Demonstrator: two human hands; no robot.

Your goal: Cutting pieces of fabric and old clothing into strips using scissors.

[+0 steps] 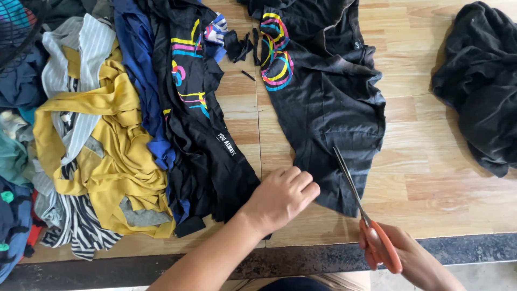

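Note:
My left hand (280,196) rests as a loose fist on the wooden table, its knuckles touching the lower left edge of a black shirt piece (328,108) with a multicoloured ring print. My right hand (401,258) grips the orange handles of a pair of scissors (358,202). The steel blades lie closed over the lower edge of that black piece, pointing up and left. A second black piece (202,129) with matching coloured print and white lettering lies to the left of my left hand.
A heap of cut garments covers the left side: yellow cloth (116,145), striped fabric (81,226), blue cloth (137,59). A crumpled black garment (479,81) lies at the right. Small black scraps (239,48) sit near the top. The table's dark front edge (474,248) runs below.

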